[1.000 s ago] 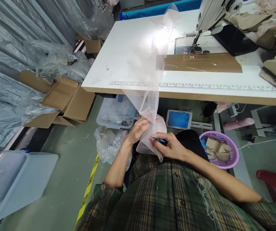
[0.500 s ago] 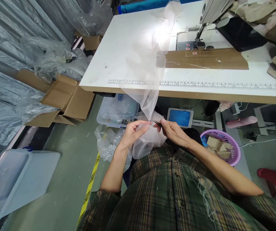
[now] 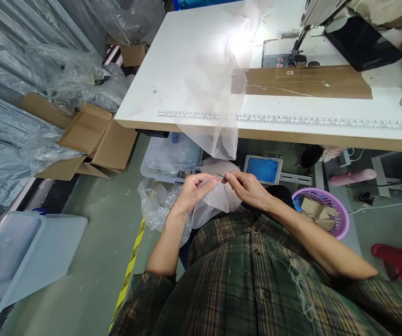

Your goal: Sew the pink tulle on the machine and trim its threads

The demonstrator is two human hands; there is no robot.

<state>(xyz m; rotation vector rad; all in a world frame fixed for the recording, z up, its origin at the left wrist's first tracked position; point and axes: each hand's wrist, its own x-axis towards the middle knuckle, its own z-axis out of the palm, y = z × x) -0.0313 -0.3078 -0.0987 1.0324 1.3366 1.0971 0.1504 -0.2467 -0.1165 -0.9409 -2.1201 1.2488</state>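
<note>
Below the table edge, my left hand (image 3: 193, 192) is closed in a pinch on a piece of sheer white fabric (image 3: 216, 200) in my lap. My right hand (image 3: 248, 187) is closed round small thread snips (image 3: 221, 176), whose dark tip points left and meets the fabric by my left fingertips. A second length of sheer fabric (image 3: 215, 93) lies on the white sewing table (image 3: 172, 60) and hangs over its front edge, its lower end just above my hands and apart from the lap piece.
A sewing machine (image 3: 313, 18) stands at the table's back right, with a brown strip (image 3: 309, 81) and a printed ruler (image 3: 292, 120) in front. Under the table are a clear bin (image 3: 169, 161), a pink basket (image 3: 321, 212), and open cardboard boxes (image 3: 92, 140) at left.
My hands rose from my lap toward the table edge. The hanging fabric, joined to the lap piece a second ago, now ends apart from it. The snips moved to my left fingertips.
</note>
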